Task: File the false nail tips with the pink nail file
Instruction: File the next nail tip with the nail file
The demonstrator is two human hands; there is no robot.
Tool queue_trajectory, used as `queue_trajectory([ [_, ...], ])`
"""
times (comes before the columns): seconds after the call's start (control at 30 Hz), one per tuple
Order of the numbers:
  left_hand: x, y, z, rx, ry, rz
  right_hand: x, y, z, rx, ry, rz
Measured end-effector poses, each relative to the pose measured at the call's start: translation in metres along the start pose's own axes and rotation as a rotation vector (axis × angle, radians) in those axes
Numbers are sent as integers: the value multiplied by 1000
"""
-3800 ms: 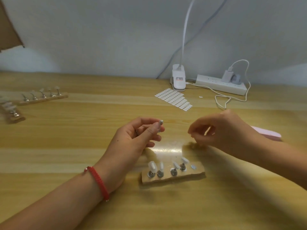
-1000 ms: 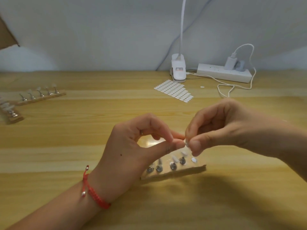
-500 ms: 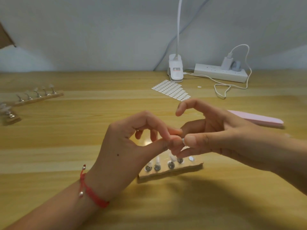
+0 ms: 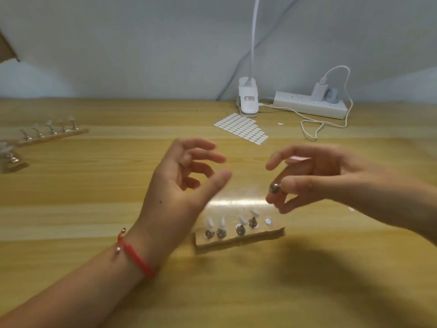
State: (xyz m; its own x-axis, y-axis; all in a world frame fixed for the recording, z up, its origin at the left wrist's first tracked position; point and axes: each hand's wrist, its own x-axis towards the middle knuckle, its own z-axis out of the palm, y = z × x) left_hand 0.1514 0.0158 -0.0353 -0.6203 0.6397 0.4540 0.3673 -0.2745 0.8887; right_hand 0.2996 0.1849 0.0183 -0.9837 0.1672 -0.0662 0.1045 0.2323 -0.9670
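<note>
My right hand (image 4: 314, 178) pinches a small metal nail-tip stand (image 4: 275, 187) between thumb and fingers, its round base pointing left; whether a tip sits on it is hidden. My left hand (image 4: 182, 178) hovers apart from it, fingers loose and holding nothing. Below both hands lies a wooden holder (image 4: 240, 235) carrying several metal stands with clear false nail tips (image 4: 254, 213) and one bare white spot (image 4: 268, 221) at its right end. Only a sliver of the pink nail file (image 4: 298, 158) shows behind my right fingers.
Two more wooden holders with stands lie at the far left (image 4: 50, 132) and left edge (image 4: 10, 159). A sheet of white sticker dots (image 4: 241, 127), a clip lamp (image 4: 247, 100) and a power strip (image 4: 309, 106) with a cable sit at the back.
My hands, joined on the small stand half a second ago, have come apart. The left hand let go and opened; the right hand keeps the stand and moved right.
</note>
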Motion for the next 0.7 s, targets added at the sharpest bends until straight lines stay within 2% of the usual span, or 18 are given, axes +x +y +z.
queue_trajectory([
  [0.07, 5, -9, -6, -37, 104, -93, -4, 3, -4, -121, 11, 41],
  [0.13, 8, -14, -7, -52, 136, -141, -7, 8, -4, -168, 12, 45],
  [0.2, 8, -17, -7, -70, 145, -174, -7, 14, -3, -78, 60, 33],
  [0.27, 8, -17, -7, -88, 154, -210, -7, 19, -3, 118, 115, 71],
  [0.37, 10, -19, -9, -120, 175, -252, -8, 26, 0, 294, 122, 148],
  [0.5, 9, -21, -9, -115, 164, -268, -12, 32, 6, 121, 137, 124],
  [0.7, 10, -23, -10, -109, 166, -282, -14, 44, 12, -257, 282, -177],
])
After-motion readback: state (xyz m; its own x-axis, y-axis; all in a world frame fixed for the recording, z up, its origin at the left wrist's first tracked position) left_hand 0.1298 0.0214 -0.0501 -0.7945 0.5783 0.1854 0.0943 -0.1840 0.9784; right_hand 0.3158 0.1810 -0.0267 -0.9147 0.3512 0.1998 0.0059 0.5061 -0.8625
